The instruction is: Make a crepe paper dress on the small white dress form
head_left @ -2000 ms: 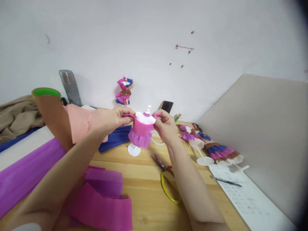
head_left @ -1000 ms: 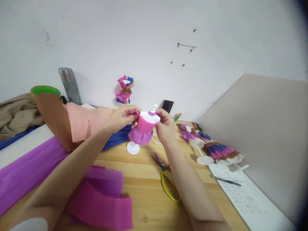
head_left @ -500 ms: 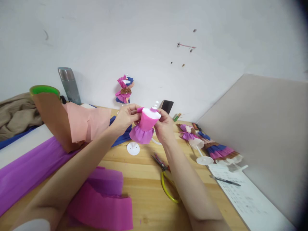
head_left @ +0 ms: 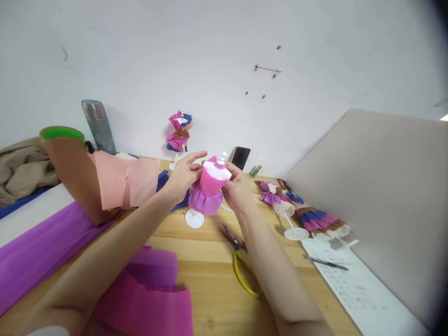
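- white sheet (head_left: 364,291), lower right: rows of marks, too small to read; pen (head_left: 330,264) lies across it
- bottle (head_left: 99,126) by the wall, contents hidden
- small dress form (head_left: 211,182), pink bodice, purple ruffle, tilted, between the hands
- left hand (head_left: 184,177): forefinger out, rest bent at form's left side; pinch, cannot tell
- right hand (head_left: 238,187): fingers curled behind form's right edge; grip hidden
- bare wood between magenta paper (head_left: 154,308) and scissors (head_left: 238,245)
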Motion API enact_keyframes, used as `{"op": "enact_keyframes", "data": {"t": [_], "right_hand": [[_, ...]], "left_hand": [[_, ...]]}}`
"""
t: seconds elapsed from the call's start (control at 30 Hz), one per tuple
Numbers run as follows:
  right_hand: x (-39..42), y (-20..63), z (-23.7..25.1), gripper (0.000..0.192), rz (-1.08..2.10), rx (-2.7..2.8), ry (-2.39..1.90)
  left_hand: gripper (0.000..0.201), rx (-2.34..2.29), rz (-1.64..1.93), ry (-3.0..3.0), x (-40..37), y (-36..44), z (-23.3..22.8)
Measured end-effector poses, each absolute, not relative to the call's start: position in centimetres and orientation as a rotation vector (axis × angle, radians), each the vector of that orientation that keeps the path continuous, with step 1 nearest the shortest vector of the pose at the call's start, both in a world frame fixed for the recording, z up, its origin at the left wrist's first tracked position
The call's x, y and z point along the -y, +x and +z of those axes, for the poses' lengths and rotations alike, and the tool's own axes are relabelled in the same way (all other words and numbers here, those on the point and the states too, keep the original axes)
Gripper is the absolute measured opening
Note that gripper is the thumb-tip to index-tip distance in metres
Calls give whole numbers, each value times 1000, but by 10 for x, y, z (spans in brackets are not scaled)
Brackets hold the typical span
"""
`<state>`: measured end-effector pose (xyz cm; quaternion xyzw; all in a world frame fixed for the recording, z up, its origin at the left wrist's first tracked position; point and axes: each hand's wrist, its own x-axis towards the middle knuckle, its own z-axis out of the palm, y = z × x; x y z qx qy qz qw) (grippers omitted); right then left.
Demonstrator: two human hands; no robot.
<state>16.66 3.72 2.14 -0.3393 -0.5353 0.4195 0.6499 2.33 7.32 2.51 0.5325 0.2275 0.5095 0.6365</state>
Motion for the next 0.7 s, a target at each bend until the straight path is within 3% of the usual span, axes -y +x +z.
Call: {"op": "enact_keyframes", "data": {"t": [0.4, 0.6, 0.7], "right_hand": [[-41, 166, 18, 27, 805, 1203, -720], [-44, 167, 20, 17, 657, 1154, -760], [-41, 167, 24, 14, 618, 1135, -777]], "left_hand": [[55, -516, 1122, 1254, -69, 23, 29], [17, -678, 1225, 1351, -63, 16, 40], [16, -727, 1221, 1352, -61, 14, 40]]}}
